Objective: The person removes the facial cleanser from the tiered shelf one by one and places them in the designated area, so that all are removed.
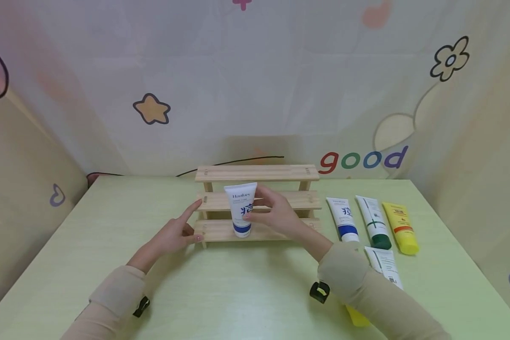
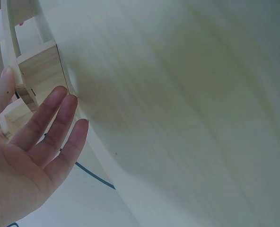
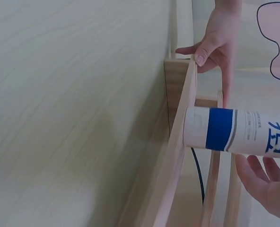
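Note:
A white tube [image 1: 241, 210] with a blue band and "Hankey" lettering stands cap down on the lowest step of a three-step wooden rack [image 1: 263, 231]. My right hand [image 1: 276, 212] holds it from the right, thumb in front and fingers behind. In the right wrist view, the cap end of the tube [image 3: 220, 127] meets the front step's board. My left hand [image 1: 176, 233] touches the rack's left end, index finger at the middle step and thumb at the lowest. In the left wrist view, the other fingers of the left hand [image 2: 36, 151] extend loosely beside the rack's end.
On the right of the table lie another blue-banded tube [image 1: 343, 219], a green-capped white tube [image 1: 374, 222] and a yellow tube [image 1: 401, 229]. Nearer, another white tube [image 1: 384, 264] and a yellow piece [image 1: 357, 316] are partly hidden by my right arm. A patterned curtain [image 1: 255, 94] hangs behind the rack.

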A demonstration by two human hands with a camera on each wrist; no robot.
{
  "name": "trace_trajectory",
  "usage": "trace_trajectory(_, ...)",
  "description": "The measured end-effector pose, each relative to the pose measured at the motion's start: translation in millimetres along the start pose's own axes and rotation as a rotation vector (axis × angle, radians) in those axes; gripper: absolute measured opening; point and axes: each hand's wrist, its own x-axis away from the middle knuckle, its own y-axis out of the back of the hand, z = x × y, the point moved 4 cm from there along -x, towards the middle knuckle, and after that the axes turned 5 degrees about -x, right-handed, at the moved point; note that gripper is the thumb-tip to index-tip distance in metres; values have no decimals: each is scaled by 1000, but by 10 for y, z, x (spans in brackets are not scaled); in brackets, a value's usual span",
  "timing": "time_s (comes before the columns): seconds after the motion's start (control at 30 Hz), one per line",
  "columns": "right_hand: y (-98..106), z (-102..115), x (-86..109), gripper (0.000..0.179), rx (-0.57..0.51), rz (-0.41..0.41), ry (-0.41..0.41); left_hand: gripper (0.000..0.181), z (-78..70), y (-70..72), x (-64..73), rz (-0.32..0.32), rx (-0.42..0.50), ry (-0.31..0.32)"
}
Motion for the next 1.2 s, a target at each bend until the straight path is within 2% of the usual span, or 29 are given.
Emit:
trace_trajectory(0.3,-92,-33,-78,38,37,-47,-38,88,24,-10,-4,4,2,5)
trace_trajectory(0.53,-9,-5,-1,34,110,-65,-37,87,35,-7,-13,7,9,4)
trace_trajectory(0.67,118,11,108,35,142,-54,-29,87,26,-9,-5,10,13,15)
trace_trajectory(0.9,436,1,347,40,189,-71,-71,88,22,-27,0,7,15,36)
trace_trajectory(1.2,891,31,768,44,307,-116,-139,87,28,-25,-13,7,8,36)
